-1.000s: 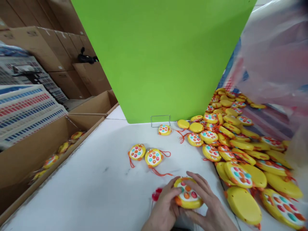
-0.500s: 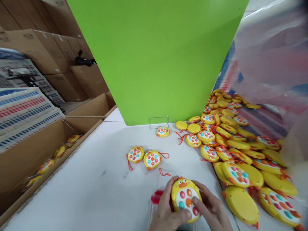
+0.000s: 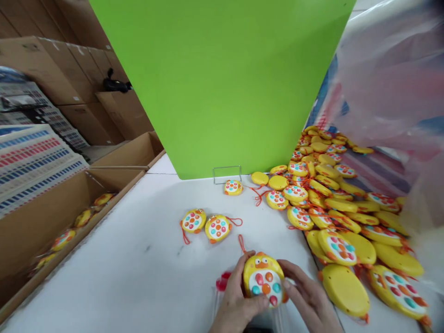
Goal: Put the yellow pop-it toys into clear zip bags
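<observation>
My left hand (image 3: 239,293) is closed around the left side of a yellow duck-shaped button toy (image 3: 265,280), with the thumb across its lower front. The toy faces up, showing its eyes, orange beak and coloured round buttons. Against its right edge are the fingers and thumb of my right hand (image 3: 307,296), bent and closed. A small whitish piece (image 3: 289,281) shows by that thumb; I cannot make out what it is. An orange cord loop (image 3: 242,243) sticks up from the toy's upper left. Under my hands lies a clear plastic item with a red part (image 3: 222,280), mostly hidden.
Two duck toys (image 3: 218,228) lie mid-table, and another (image 3: 233,187) sits by a wire stand (image 3: 226,175). A large pile of them (image 3: 347,203) spreads along the right beside plastic sheeting (image 3: 388,92). A green board (image 3: 222,92) stands behind. An open carton (image 3: 69,203) holds bagged toys at left.
My right thumb has slid off the toy's buttons to its right edge. The toy has moved slightly up and left, and its cord loop now points upward.
</observation>
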### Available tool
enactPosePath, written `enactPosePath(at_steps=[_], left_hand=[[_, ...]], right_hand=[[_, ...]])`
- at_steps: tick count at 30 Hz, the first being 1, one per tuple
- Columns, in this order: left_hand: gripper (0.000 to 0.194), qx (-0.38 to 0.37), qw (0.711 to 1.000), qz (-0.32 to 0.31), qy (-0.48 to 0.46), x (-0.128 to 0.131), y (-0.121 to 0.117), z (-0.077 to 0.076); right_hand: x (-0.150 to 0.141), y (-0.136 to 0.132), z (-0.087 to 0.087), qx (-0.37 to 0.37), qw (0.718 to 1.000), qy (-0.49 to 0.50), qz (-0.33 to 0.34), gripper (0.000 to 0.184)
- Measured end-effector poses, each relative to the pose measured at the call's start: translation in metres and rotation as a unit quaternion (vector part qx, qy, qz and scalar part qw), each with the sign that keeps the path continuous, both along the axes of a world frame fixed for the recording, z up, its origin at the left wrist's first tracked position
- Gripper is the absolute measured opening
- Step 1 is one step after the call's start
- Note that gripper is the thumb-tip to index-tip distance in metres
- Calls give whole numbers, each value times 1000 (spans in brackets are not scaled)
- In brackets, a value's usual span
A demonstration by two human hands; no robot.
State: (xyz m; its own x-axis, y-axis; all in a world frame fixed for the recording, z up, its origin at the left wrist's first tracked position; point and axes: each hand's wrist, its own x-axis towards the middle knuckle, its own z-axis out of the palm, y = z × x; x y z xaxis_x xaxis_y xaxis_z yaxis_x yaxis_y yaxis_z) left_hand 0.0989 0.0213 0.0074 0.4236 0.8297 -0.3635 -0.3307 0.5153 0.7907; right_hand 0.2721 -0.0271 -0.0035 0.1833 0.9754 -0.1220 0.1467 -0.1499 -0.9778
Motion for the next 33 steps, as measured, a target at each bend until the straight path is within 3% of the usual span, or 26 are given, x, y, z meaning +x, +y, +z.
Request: enactPosePath(at_steps=[3, 6, 9, 11, 14, 18, 21, 24, 28, 31, 33], left_hand=[[72, -28, 994, 103, -32, -3, 16, -7], [39, -92, 970, 216, -70, -12, 38, -12], [20, -154, 956, 231, -94, -18, 51, -17], [18, -177, 957, 212, -93, -18, 51, -21], [19, -214, 957, 183, -74, -13, 42, -27], [28, -245, 963, 110, -37, -2, 26, -26], [36, -224, 973, 35, -53, 16, 14, -23], [62, -171, 983, -8, -67, 41, 5, -20], [99, -76, 995, 49, -40, 60, 2, -15], [101, -53, 992, 116, -17, 57, 4, -9], [96, -56, 992, 113, -13, 52, 4, -5]], right_hand=[[48, -3, -8, -12, 979, -188, -82, 43], [103, -4, -19, 26, 918, -361, -164, 46], [136, 0, -32, 36, 848, -491, -194, 54], [142, 6, -39, 8, 828, -532, -177, 64], [138, 18, -40, -31, 837, -525, -149, 70], [120, 26, -15, -36, 892, -423, -158, 50], [92, 22, 4, 40, 923, -364, -115, 41], [56, 15, 6, 123, 912, -387, -61, 46], [15, 8, -7, 172, 903, -393, -2, 64], [4, 1, -13, 202, 910, -360, 39, 65], [3, -3, -13, 210, 924, -319, 37, 61]])
